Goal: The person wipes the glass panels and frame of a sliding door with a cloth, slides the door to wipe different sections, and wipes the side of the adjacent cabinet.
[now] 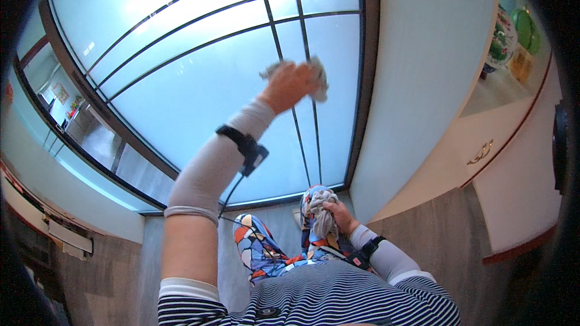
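My left hand (290, 85) is raised in front of a frosted glass panel (190, 99) crossed by thin dark strips. It grips a crumpled grey cloth (320, 82), which lies at or very near the glass where two upright strips run. Motion blurs this hand a little. Down by my knee, my right hand (343, 218) holds a second bunched grey cloth (324, 217) against my patterned trousers (258, 240). Its fingers are partly hidden by the folds.
A dark frame (369, 54) borders the panel, with a pale wall (421, 63) to its right. Farther right stands a white cabinet (453, 158) with a brass handle (481, 153), topped by a decorated vase (500, 40). An opening (77, 104) at left shows another room.
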`<state>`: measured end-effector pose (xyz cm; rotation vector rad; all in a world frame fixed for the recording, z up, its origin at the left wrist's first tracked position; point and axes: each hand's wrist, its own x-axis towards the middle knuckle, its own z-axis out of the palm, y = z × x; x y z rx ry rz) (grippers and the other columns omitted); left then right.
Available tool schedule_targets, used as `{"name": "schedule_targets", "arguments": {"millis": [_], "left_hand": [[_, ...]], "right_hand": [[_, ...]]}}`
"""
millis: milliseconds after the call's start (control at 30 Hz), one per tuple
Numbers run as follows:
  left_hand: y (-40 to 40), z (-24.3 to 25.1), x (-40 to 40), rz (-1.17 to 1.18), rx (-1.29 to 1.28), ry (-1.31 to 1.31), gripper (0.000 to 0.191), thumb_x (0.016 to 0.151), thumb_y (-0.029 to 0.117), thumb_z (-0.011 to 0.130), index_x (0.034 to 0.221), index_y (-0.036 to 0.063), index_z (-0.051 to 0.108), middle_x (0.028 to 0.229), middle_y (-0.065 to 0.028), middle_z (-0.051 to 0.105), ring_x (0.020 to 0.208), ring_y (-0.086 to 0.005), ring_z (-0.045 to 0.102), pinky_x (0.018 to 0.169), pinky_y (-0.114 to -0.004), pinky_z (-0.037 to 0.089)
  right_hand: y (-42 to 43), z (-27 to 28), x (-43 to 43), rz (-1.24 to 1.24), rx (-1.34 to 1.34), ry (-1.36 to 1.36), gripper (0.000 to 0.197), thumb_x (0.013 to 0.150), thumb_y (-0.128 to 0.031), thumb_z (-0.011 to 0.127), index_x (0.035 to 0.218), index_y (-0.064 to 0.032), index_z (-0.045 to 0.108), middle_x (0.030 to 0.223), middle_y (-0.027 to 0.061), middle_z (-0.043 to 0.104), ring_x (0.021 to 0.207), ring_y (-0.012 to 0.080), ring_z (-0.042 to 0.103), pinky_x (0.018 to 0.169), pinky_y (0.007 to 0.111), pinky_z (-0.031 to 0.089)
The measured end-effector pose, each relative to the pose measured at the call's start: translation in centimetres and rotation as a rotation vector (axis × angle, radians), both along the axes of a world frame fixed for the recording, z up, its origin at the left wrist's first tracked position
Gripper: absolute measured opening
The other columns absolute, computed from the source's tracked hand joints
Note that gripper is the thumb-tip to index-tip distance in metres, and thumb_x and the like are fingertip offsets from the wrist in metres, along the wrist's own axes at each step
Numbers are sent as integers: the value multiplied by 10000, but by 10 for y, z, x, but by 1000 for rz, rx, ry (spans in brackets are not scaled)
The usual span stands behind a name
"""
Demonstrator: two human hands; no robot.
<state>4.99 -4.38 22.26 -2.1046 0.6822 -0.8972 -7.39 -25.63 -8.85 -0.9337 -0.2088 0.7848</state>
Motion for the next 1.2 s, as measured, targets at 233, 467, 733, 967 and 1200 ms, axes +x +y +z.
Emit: {"name": "schedule_targets", "arguments": {"millis": [233,467,733,967,1200], "left_hand": [[11,201,32,-81,-188,-517,404,817,122,747,1195,231,652,1073,-53,682,991,-249,672,886,-408,556],[-8,250,30,-475,-677,-465,235,882,65,527,1073,73,664,1066,-146,632,1013,-351,580,925,-428,467],[-43,62,38,-161,-293,-171,289,833,145,728,1102,244,685,1114,-36,644,1026,-211,625,932,-428,497],[-35,2,39,-214,-39,164,296,820,130,742,1089,233,675,1163,-20,615,1125,-183,561,978,-392,479],[-79,188,64,-154,-194,-393,257,836,144,733,1087,184,695,1108,-80,652,940,-220,673,792,-351,570]], "right_hand": [[14,-8,2,-18,11,2,276,922,-162,571,1167,-37,600,1051,63,657,931,172,642,850,308,527],[8,-29,8,0,1,-48,317,933,-158,535,1211,-15,586,1112,70,655,1012,170,631,909,312,500],[4,-22,4,-20,8,-49,281,928,-190,579,1151,-28,636,1061,49,666,957,156,625,884,297,500],[5,-34,11,-39,31,-71,295,938,-160,543,1190,-12,585,1084,75,662,988,175,646,892,307,512],[5,-32,9,-49,13,-82,264,939,-168,576,1149,-17,629,1050,59,667,935,154,633,850,278,509]]}}
